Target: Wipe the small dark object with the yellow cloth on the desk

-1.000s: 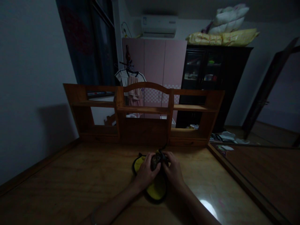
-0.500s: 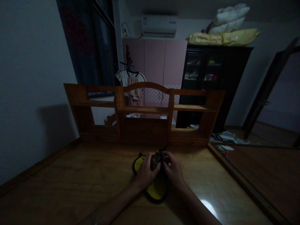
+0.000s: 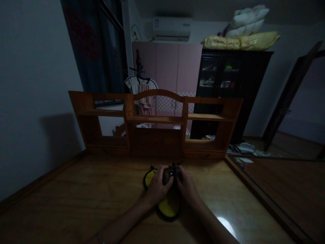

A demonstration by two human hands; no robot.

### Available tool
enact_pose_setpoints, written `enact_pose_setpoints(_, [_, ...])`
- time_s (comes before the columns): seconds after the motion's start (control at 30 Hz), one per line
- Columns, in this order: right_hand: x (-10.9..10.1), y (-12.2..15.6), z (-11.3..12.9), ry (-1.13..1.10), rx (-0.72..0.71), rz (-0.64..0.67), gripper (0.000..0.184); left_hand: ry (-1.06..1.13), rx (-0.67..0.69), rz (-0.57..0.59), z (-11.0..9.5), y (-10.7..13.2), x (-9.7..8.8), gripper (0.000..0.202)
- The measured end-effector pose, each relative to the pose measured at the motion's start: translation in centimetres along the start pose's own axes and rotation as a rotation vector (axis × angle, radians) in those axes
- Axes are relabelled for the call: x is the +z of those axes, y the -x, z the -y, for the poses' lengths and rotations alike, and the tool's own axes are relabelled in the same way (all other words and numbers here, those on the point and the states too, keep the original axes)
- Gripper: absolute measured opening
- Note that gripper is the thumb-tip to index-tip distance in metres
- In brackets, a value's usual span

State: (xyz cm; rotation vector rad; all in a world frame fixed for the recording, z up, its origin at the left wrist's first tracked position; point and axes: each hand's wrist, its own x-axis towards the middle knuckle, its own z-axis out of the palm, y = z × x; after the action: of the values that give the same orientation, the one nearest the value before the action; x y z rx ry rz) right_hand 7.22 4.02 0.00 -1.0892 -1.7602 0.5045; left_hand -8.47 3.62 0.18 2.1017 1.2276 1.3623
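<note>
A small dark, glossy, rounded object (image 3: pixel 168 174) is held between my two hands; its exact kind is too dim to make out. My left hand (image 3: pixel 157 187) grips it from the left, the thumb along its near side. On the right, my right hand (image 3: pixel 187 186) has its fingers closed at the object's right end, and the fingertips are partly hidden. Beneath both hands lies a yellow case (image 3: pixel 169 205) with a black rim, spread flat on the wooden tabletop (image 3: pixel 101 193). The hands cover its middle.
A wooden shelf unit (image 3: pixel 157 119) with cubbies stands along the desk's far edge. A white wall (image 3: pixel 35 101) borders the left. Beyond are a pink wardrobe (image 3: pixel 167 67) and a black cabinet (image 3: pixel 251 78). A raised wooden edge (image 3: pixel 254 188) runs down the right side.
My right hand's fingers have curled in closer around the right end of the dark object. My left hand and the yellow case stay nearly in place.
</note>
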Motion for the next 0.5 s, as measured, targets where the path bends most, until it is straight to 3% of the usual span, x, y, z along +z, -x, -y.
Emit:
enact_pose_setpoints(0.23, [0.45, 0.04, -0.23, -0.002, 0.039, -0.019, 0.034, 0.013, 0.003, 0.006, -0.21, -0.13, -0.11, 0.026])
enact_pose_setpoints(0.5, [0.17, -0.12, 0.1, -0.035, -0.008, -0.05, 0.04, 0.023, -0.005, -0.005, -0.04, -0.16, -0.02, 0.026])
